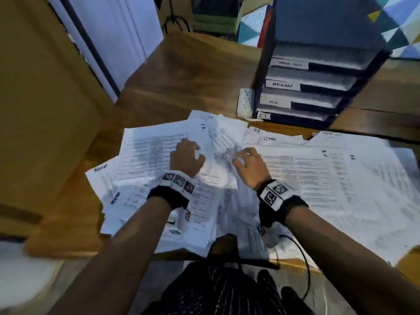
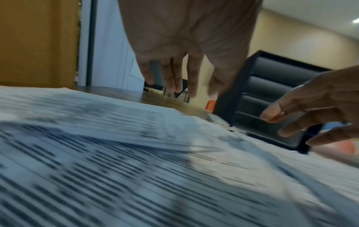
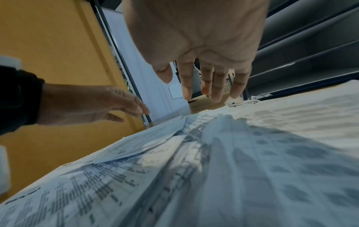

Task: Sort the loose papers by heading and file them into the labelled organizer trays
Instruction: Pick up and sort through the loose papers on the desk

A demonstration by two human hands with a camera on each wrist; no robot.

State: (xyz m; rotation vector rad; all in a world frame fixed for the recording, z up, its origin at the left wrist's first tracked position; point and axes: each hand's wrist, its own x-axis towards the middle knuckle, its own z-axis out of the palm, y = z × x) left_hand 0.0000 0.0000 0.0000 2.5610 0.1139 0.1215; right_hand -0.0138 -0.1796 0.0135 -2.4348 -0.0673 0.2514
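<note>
Several loose printed papers [image 1: 306,173] lie in an overlapping heap on the wooden desk [image 1: 181,71]. Handwritten headings show on some: "H.R." [image 1: 202,127] and "ADMIN" [image 1: 269,139]. The dark organizer [image 1: 318,87] stands at the back right, with trays labelled "ADMIN" [image 1: 281,84] and "IT" [image 1: 263,115]. My left hand [image 1: 193,153] hovers over the middle of the heap, fingers [image 2: 170,76] straight and holding nothing. My right hand [image 1: 242,158] is just beside it, fingers [image 3: 217,83] extended downward over the papers [image 3: 252,153], also holding nothing.
A white power strip [image 1: 245,102] lies against the organizer's left side. A tall wooden cabinet [image 1: 45,98] stands to the left of the desk. A black cable [image 1: 305,269] hangs off the desk's near edge by my right forearm. Bare desk shows behind the heap.
</note>
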